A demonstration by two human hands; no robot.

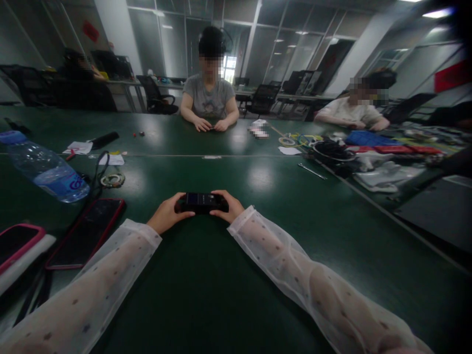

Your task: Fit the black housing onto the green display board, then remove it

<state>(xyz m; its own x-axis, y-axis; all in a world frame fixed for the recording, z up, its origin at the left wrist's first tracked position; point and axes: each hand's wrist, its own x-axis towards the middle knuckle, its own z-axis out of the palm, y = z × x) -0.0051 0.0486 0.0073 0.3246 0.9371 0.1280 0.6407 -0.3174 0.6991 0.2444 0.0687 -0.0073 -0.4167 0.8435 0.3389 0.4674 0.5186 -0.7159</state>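
A small black device with a lit screen is held between my two hands above the green table. My left hand grips its left end, thumb along the near edge. Around the right end my right hand is closed, its thumb also on the near side. Sheer dotted sleeves cover both forearms. To the left of my left hand lies a dark phone with a red edge.
A water bottle, a pink-edged phone and a beaded bracelet are at left. A wrench and cable piles lie at right. A person in grey sits opposite; another person sits at far right.
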